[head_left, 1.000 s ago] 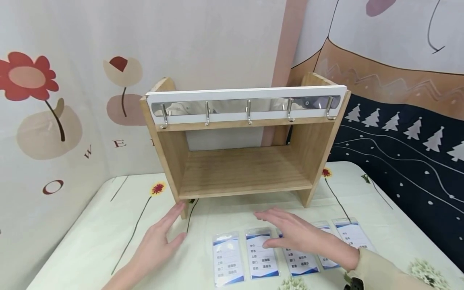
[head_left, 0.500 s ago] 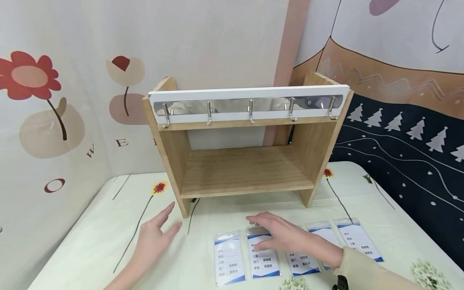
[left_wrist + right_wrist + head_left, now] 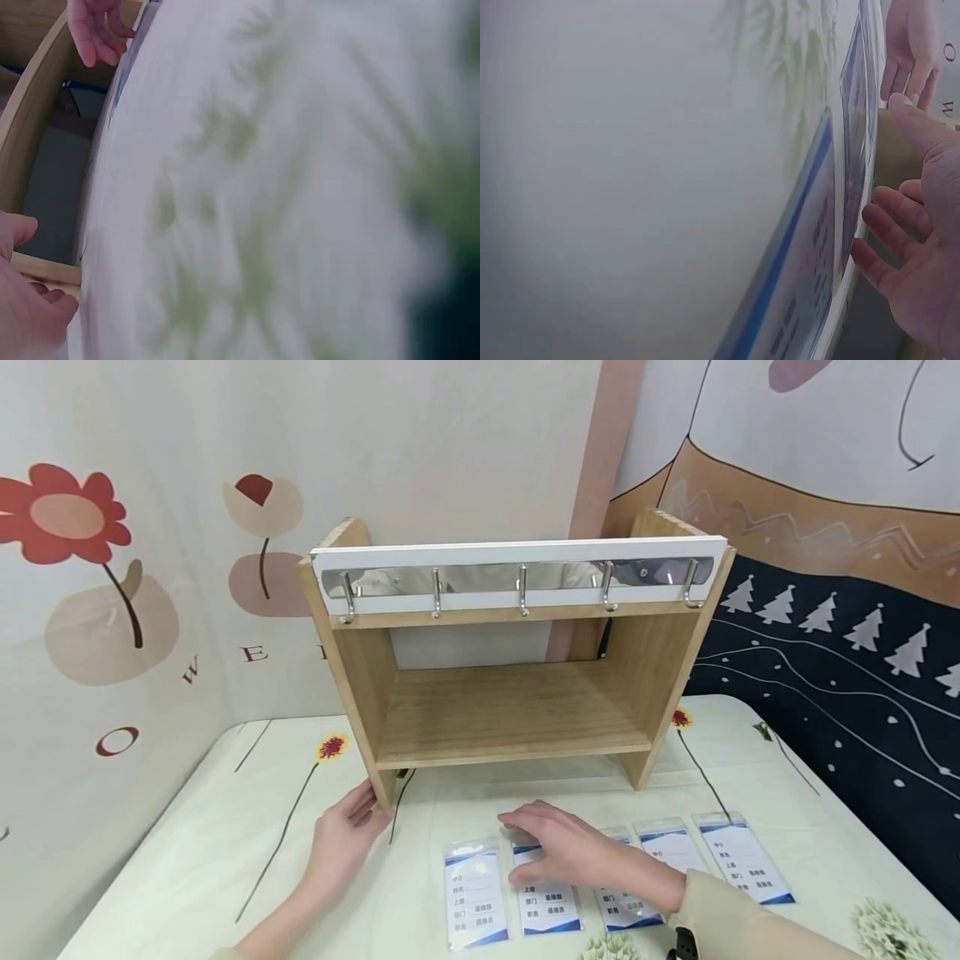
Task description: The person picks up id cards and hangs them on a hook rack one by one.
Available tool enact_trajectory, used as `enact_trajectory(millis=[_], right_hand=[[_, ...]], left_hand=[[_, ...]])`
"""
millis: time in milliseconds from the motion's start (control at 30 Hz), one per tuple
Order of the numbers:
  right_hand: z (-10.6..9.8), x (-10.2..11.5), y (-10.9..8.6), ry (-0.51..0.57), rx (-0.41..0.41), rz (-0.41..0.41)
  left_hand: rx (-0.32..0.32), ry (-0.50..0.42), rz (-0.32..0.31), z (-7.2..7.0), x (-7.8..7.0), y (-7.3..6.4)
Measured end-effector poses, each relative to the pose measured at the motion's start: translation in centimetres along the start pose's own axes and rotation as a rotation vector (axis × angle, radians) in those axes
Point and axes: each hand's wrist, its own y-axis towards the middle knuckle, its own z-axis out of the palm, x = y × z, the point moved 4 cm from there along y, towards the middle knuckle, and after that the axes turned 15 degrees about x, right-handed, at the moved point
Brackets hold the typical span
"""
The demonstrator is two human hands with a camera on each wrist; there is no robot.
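In the head view, my left hand [image 3: 347,831] is at the front left foot of a wooden shelf [image 3: 510,714]. Its fingers lie along the outer side of the foot and its thumb comes round the front, gripping it. The left wrist view shows the same hand [image 3: 30,300] at the wooden edge. My right hand [image 3: 558,843] is over the row of name badges, holding nothing, with fingers loosely bent. It partly covers the second badge [image 3: 551,906] from the left. The leftmost badge [image 3: 476,893] lies flat in its clear sleeve.
A white rail [image 3: 517,556] with several metal hooks [image 3: 522,592] runs across the shelf's top front. More badges, including the rightmost one [image 3: 746,860], lie to the right on the flowered tablecloth [image 3: 187,860]. A printed curtain [image 3: 465,452] hangs behind.
My left hand first draws back from the shelf's left foot, then returns and takes hold of it. The right hand shifts slightly left above the badges.
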Motion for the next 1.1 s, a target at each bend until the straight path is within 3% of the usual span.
enact_trajectory(millis=[233,433,800,1100], right_hand=[[0.6,0.8,1.4,-0.052,-0.004,-0.015],[0.9,1.7,2.1,-0.136,0.010,0.028],[0.7,2.0,3.1,-0.105,0.046,0.054],[0.3,2.2,4.0,-0.109,0.108,0.086]], left_hand=[[-0.069,0.005,-0.023,0.7,0.1,0.5],[-0.132,-0.003,-0.022,1.4,0.7,1.0],[-0.245,0.035,-0.012,1.8,1.2,1.0],[-0.327,0.006,-0.024,2.0,1.0,1.0]])
